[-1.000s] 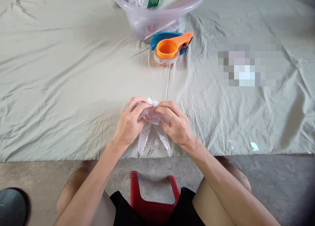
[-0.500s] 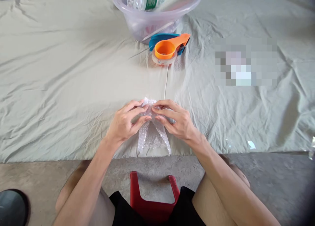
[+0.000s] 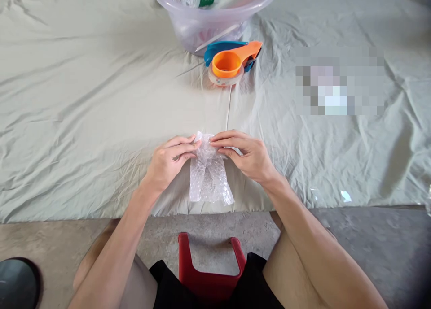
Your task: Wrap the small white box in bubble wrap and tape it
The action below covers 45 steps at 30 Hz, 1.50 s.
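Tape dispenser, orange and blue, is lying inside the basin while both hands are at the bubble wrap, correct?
Not quite: the tape dispenser lies outside the basin, on the cloth in front of it, as the head view shows. The left hand and right hand are at the bubble wrap.

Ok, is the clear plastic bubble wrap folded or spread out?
Partly spread: the clear plastic bubble wrap widens at its near end, but looks gathered between the left hand and right hand. Hidden folds: cannot tell.

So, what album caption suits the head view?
Left fingers and right fingers touch bubble wrap, orange tape dispenser beyond.
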Motion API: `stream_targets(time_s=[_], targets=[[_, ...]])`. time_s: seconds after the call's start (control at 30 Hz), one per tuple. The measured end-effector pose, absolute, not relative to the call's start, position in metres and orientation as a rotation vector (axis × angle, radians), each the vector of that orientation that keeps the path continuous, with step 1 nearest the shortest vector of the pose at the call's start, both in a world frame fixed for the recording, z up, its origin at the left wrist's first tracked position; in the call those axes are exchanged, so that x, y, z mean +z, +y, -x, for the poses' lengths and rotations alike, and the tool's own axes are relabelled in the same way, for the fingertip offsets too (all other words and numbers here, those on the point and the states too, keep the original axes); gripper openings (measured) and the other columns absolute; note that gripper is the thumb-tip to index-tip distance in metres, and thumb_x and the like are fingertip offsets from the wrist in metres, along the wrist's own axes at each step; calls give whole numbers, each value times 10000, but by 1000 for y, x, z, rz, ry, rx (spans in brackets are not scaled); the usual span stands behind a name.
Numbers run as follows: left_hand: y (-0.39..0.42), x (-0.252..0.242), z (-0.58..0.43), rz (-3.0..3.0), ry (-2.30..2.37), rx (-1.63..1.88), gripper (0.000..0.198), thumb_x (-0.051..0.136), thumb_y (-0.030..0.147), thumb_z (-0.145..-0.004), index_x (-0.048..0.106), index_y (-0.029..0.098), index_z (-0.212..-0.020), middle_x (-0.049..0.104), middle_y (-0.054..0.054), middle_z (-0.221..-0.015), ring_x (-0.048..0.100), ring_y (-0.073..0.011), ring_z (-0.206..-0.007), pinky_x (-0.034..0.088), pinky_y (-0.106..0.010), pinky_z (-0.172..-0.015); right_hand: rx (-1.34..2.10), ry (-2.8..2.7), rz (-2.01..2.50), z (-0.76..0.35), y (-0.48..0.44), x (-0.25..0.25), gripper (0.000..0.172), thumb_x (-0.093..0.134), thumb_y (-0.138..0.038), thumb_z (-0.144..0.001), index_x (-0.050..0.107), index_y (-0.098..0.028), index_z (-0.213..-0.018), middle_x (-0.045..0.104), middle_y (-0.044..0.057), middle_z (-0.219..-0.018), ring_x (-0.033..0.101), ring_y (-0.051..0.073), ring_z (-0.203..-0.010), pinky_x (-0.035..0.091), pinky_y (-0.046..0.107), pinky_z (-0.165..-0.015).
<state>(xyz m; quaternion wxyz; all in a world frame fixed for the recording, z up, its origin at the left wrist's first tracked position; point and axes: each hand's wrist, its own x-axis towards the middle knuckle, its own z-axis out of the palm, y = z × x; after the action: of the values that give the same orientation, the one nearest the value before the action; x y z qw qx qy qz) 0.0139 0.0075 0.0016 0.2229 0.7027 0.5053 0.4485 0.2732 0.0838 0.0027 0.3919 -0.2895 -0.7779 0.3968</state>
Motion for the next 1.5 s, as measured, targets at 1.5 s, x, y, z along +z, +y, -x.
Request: stream_targets(time_s=[1.5], targets=[[1, -11, -38, -2397, 1548, 1422, 75, 631, 195, -1165, 700, 212, -1140, 858, -119, -1297, 881, -244, -1148, 747, -349, -938, 441, -1981, 618, -248, 75, -18, 235, 641, -191, -1129, 689, -228, -902, 828, 41, -992, 771, 136, -757, 585, 256, -597]])
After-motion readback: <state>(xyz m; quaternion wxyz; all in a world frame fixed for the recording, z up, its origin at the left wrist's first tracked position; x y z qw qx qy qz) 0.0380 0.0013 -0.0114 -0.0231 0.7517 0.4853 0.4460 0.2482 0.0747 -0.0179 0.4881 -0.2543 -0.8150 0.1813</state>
